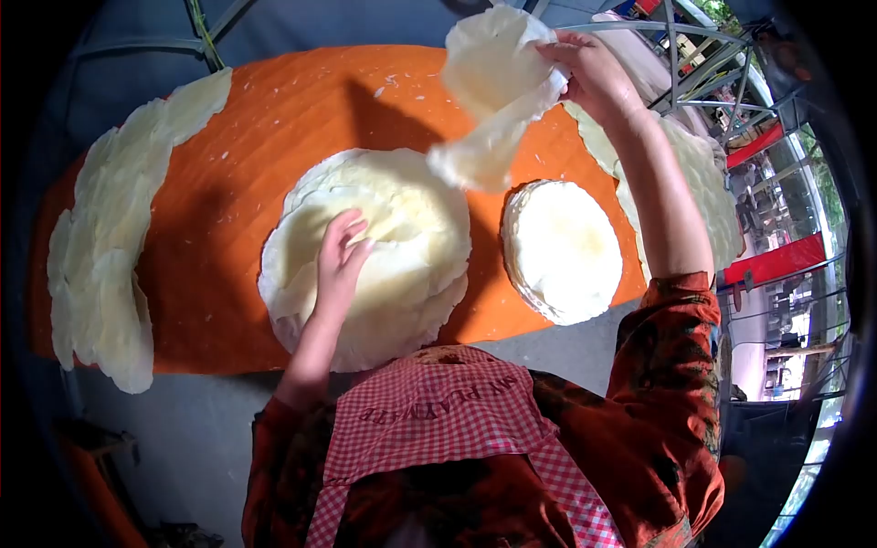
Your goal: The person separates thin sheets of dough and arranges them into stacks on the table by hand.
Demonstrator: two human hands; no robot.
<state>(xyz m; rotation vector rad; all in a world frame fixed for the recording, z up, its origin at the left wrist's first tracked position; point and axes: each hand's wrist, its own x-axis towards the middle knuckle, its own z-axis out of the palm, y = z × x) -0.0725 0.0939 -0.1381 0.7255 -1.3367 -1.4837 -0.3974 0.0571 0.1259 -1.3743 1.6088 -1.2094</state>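
Note:
Up at the top, my right hand (596,73) pinches the edge of a thin, pale, round flatbread sheet (498,68), which hangs folded and partly see-through above the orange table. My left hand (342,256) is over a broad round pile of the same sheets (416,274), its thumb and fingers apart with nothing visible between them. Whether its fingertips touch the pile I cannot tell. A smaller, neat round stack of sheets (565,251) lies to the right of the broad pile.
Overlapping sheets (110,228) run along the left end of the orange table (219,265), and more sheets (690,173) lie at its right end. Small pale crumbs dot the surface. Metal frames (146,44) stand behind; a red checked apron (438,411) covers my front.

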